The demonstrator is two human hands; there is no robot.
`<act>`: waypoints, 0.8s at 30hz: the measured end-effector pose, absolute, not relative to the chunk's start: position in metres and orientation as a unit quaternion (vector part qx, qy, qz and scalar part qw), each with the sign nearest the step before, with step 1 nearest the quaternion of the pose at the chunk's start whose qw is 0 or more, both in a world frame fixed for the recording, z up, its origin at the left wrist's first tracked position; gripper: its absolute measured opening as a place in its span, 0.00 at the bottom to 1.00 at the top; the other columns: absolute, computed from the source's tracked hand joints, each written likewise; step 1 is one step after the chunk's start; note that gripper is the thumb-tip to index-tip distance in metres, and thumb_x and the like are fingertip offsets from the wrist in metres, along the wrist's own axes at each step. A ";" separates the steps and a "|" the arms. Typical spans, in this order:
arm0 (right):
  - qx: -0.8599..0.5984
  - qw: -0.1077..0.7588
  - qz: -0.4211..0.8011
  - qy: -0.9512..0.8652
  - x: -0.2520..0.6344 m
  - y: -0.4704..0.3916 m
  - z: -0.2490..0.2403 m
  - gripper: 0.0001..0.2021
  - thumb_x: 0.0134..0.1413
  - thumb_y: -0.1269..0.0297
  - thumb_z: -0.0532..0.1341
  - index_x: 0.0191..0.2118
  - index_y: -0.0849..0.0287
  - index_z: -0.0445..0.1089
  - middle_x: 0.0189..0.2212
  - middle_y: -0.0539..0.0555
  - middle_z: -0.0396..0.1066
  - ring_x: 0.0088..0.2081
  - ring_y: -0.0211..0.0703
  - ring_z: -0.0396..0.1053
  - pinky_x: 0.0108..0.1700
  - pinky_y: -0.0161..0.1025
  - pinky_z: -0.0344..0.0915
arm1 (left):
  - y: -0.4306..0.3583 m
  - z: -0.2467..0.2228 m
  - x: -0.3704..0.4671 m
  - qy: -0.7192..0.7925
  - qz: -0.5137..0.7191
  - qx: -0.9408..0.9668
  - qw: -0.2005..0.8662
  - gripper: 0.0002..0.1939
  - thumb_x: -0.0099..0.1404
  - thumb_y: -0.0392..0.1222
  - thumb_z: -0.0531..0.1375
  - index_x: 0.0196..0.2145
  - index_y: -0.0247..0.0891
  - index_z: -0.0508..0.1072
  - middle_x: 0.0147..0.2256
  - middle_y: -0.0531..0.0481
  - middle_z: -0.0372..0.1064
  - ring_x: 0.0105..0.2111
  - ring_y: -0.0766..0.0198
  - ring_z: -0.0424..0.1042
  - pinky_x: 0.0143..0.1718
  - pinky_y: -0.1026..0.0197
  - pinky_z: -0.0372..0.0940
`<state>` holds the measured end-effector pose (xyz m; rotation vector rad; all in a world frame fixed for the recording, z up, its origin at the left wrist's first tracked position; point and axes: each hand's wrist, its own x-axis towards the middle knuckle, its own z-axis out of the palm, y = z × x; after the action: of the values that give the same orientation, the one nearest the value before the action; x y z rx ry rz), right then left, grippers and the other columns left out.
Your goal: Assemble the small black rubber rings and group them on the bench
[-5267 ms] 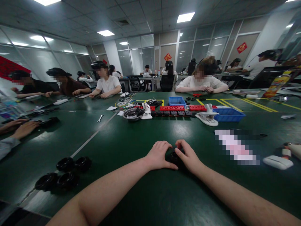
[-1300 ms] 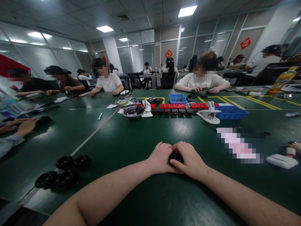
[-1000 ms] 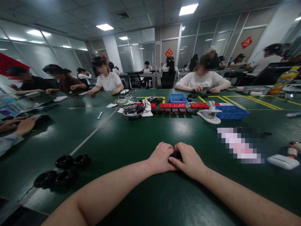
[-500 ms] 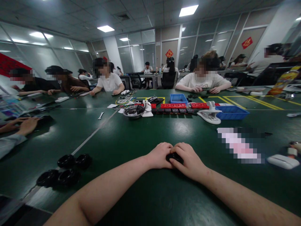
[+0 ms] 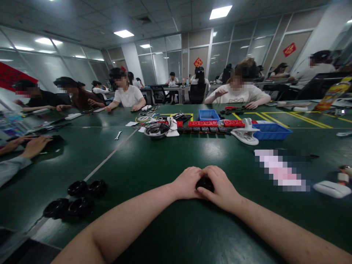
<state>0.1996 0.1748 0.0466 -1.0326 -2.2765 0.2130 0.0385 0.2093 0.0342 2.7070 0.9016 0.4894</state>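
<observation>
Both of my hands meet over the green tabletop [image 5: 154, 161] near the middle. Between them is a small, glossy black rounded piece [image 5: 205, 184], partly covered by fingers. My left hand [image 5: 187, 182] curls around its left side, fingers closed. From the right, my right hand [image 5: 220, 185] wraps over it, with the thumb across the near side. The piece rests on or just above the table; I cannot tell which. Several similar black ring-shaped pieces [image 5: 77, 188] lie in a group beyond my left forearm.
Red power strips [image 5: 202, 124], a blue bin [image 5: 271, 132], a white clip [image 5: 245, 134] and a metal bowl [image 5: 156, 131] line the table's middle. A wrench [image 5: 118, 135] lies left, a white case [image 5: 332, 189] right. A co-worker's hands [image 5: 35, 146] are at far left.
My right hand's fingers and thumb have shifted slightly, and more of the black piece shows between my hands. Across the table, a person has raised one hand.
</observation>
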 end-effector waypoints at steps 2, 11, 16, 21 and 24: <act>-0.428 0.296 0.078 -0.850 0.199 0.178 0.043 0.13 0.49 0.55 0.57 0.36 0.60 0.59 0.32 0.55 0.63 0.35 0.46 0.60 0.38 0.45 0.58 | 0.209 0.035 0.039 0.311 0.168 0.928 0.117 0.24 0.50 0.54 0.61 0.40 0.36 0.65 0.38 0.47 0.64 0.39 0.57 0.63 0.43 0.56 0.59; -0.496 0.249 0.059 -0.830 0.198 0.180 0.043 0.11 0.47 0.57 0.59 0.29 0.59 0.59 0.28 0.53 0.62 0.31 0.44 0.60 0.33 0.41 0.57 | 0.213 0.030 0.038 0.307 0.180 0.927 0.122 0.16 0.51 0.50 0.61 0.33 0.37 0.68 0.35 0.49 0.64 0.36 0.60 0.63 0.40 0.59 0.60; -0.454 0.264 0.058 -0.849 0.198 0.180 0.045 0.09 0.48 0.59 0.59 0.28 0.59 0.62 0.28 0.53 0.62 0.32 0.45 0.59 0.34 0.42 0.58 | 0.213 0.029 0.039 0.315 0.190 0.921 0.126 0.16 0.48 0.48 0.63 0.31 0.36 0.68 0.33 0.50 0.63 0.36 0.60 0.62 0.39 0.59 0.60; -0.387 0.302 0.076 -0.868 0.202 0.179 0.048 0.07 0.49 0.64 0.56 0.35 0.59 0.66 0.30 0.54 0.64 0.35 0.45 0.60 0.38 0.44 0.59 | 0.212 0.034 0.038 0.311 0.179 0.921 0.154 0.17 0.46 0.45 0.63 0.33 0.36 0.68 0.35 0.50 0.64 0.37 0.59 0.62 0.40 0.59 0.59; -0.328 0.325 0.084 -0.883 0.202 0.176 0.050 0.10 0.48 0.71 0.54 0.37 0.58 0.67 0.33 0.55 0.67 0.38 0.45 0.61 0.41 0.45 0.59 | 0.214 0.034 0.037 0.297 0.176 0.925 0.157 0.14 0.47 0.45 0.63 0.33 0.37 0.69 0.37 0.50 0.63 0.39 0.59 0.62 0.42 0.58 0.58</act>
<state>0.2023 0.1758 0.0499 -0.8614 -2.3157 0.2209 0.0366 0.2136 0.0342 2.6473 0.8494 0.5033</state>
